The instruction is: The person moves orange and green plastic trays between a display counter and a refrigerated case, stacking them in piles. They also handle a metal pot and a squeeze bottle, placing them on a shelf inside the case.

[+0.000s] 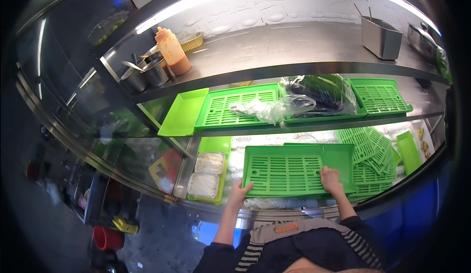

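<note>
My left hand (240, 194) grips the lower left corner of a green plastic tray with a slotted drain insert (285, 173), its thumb over the rim. At the right end of that tray, my right hand (330, 179) is closed on the edge, fingers curled near a small round hole. A plain green tray (340, 159) shows behind it and to the right; how the two touch is hidden. Both are above a bed of crushed ice (237, 151) in a refrigerated display case. Loose green slotted inserts (371, 150) lie piled to the right.
Left on the ice, wrapped packs of enoki-like mushrooms (203, 185) sit in a lime tray (222, 188). The middle shelf bears green trays (184, 113) and bagged vegetables (320, 93). A sauce bottle (174, 54) and a steel container (381, 37) stand above. A metal rail (294, 213) borders the front.
</note>
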`<state>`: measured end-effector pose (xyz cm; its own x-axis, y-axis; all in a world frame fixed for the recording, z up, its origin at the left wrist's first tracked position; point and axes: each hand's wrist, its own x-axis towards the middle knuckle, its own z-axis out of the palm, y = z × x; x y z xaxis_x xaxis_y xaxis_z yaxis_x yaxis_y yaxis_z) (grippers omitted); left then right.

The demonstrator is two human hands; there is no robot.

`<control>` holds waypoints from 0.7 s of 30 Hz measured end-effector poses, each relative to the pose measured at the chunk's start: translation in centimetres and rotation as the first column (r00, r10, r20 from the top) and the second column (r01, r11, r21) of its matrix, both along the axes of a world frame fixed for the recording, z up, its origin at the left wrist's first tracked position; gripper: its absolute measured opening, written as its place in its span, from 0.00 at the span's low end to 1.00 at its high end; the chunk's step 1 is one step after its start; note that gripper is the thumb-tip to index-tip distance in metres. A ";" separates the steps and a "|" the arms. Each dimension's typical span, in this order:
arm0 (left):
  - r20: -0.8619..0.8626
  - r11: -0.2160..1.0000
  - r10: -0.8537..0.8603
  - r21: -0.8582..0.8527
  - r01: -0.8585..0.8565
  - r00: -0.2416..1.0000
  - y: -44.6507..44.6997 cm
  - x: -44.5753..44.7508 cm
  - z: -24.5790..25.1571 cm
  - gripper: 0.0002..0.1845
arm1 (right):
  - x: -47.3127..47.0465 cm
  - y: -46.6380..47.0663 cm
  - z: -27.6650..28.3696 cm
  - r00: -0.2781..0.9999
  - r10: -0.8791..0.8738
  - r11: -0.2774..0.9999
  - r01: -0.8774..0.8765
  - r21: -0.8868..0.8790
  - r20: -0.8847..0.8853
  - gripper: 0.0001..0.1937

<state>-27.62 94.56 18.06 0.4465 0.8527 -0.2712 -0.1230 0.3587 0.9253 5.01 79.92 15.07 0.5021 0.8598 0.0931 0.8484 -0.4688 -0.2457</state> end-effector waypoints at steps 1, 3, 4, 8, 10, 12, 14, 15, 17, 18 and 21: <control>0.008 1.000 -0.012 -0.010 0.012 1.000 -0.1 -0.3 0.1 0.22 | 0.1 0.0 0.2 0.999 0.043 0.999 -0.042 0.031 -0.020 0.15; 0.009 0.997 -0.013 -0.076 0.014 1.000 -0.4 -1.2 0.3 0.21 | -0.1 -0.1 0.9 0.996 0.088 0.993 -0.085 0.087 -0.026 0.15; 0.004 0.992 -0.005 -0.127 0.005 1.000 -0.5 -1.7 0.3 0.20 | -0.3 -0.4 1.4 0.991 0.129 0.984 -0.124 0.125 -0.028 0.15; 0.033 0.979 0.052 -0.199 -0.045 0.998 -1.6 -3.8 0.9 0.18 | -1.5 -2.0 4.2 0.952 0.304 0.856 -0.255 0.449 -0.040 0.21; 0.073 0.976 0.083 -0.208 -0.066 0.994 -2.3 -4.6 1.3 0.18 | -1.8 -2.9 5.8 0.886 0.337 0.842 -0.133 0.522 -0.319 0.26; 0.143 0.979 0.101 -0.193 -0.073 0.984 -3.0 -5.2 1.5 0.19 | -2.3 -4.1 6.8 0.581 0.233 0.935 0.086 0.343 -0.780 0.30; 0.123 0.969 0.119 -0.230 -0.089 0.985 -3.2 -5.4 1.5 0.19 | -2.5 -4.7 7.0 0.524 0.227 0.935 0.117 0.334 -0.821 0.30; 0.137 0.972 0.110 -0.223 -0.077 0.984 -3.2 -5.3 1.5 0.19 | -2.4 -4.9 6.9 0.494 0.216 0.940 0.129 0.317 -0.842 0.30; 0.120 0.971 0.079 -0.235 -0.048 0.990 -2.8 -4.0 1.0 0.20 | -1.8 -5.1 6.6 0.692 0.210 0.928 0.081 0.363 -0.691 0.28; 0.129 0.977 0.056 -0.212 -0.027 0.990 -2.7 -2.9 0.6 0.20 | -1.3 -5.1 6.4 0.775 0.201 0.925 0.051 0.376 -0.599 0.27; 0.217 0.966 -0.032 -0.243 0.086 0.976 -2.2 1.2 -1.1 0.23 | 0.4 -5.5 7.0 0.985 0.036 0.877 0.049 0.478 -0.167 0.22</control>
<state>-26.38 92.33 16.94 0.5635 0.7401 -0.3669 -0.2763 0.5874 0.7607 5.42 74.45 22.06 0.5520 0.7276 0.4073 0.7730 -0.2634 -0.5772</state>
